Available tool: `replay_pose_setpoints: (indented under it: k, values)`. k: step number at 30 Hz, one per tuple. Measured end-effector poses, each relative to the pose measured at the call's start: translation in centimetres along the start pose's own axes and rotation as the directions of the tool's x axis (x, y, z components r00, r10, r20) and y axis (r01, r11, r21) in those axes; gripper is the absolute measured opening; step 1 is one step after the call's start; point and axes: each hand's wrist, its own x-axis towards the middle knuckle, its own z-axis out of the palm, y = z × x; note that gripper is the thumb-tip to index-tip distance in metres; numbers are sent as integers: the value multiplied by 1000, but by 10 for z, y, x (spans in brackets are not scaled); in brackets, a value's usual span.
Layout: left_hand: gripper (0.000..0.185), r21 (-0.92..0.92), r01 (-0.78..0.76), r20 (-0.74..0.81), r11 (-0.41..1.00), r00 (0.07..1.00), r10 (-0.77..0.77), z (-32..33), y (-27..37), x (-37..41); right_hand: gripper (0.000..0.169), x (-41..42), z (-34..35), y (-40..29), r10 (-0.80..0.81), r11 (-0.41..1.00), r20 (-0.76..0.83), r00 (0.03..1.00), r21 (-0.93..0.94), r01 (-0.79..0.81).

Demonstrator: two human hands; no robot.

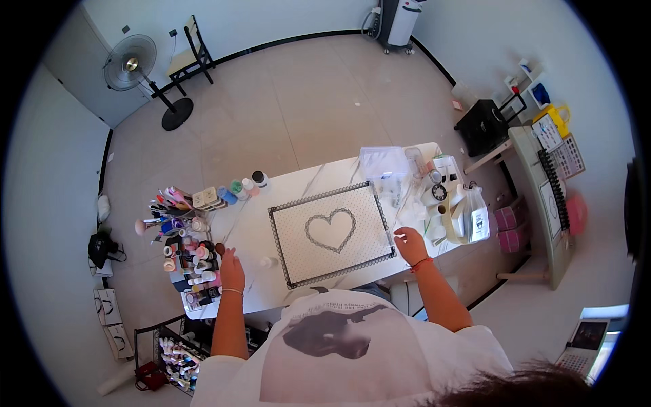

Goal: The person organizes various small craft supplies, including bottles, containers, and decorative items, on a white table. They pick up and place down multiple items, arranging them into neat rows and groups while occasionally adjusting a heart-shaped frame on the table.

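Observation:
A white dotted mat with a black lace-pattern border lies at an angle on the marble-look table. In its middle is a lace-edged heart. My left hand is at the table's left side, beside a crowd of small bottles. A brown round-headed item, perhaps a brush, is by its fingertips; whether I grip it is unclear. Just off the mat's right edge, my right hand has its fingers bent and thumb close to them. Anything between them is too small to tell. A small whitish bottle stands left of the mat.
Brushes and pens fill the back left, near a blue jar and a black-capped bottle. At the right are a clear plastic box, a tape roll and a plastic bag. A rolling cart stands lower left.

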Motion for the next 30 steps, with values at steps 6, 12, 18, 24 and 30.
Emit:
replay_pose_setpoints:
  k: [6,12,18,24,30]
  values:
    - [54,-57,-338,-165,940,931,325,-4,103,-39,46,85,-17,8,-335,911,-53,941,-272,309]
    - [48,79,-309,39,948,951,307,20,108,-42,63,180,-1,-14,-148,813,75,986,-558,165]
    - [35,71,-189,-44,979,980,193,9,106,-43,69,249,8,18,10,903,-110,994,-425,-56]
    - [35,37,-49,-141,998,989,54,-15,82,-56,57,263,18,9,-23,914,44,999,-404,39]
    - [35,19,-21,-237,1000,971,25,-25,73,-37,58,250,35,-14,-164,861,168,972,-457,224]
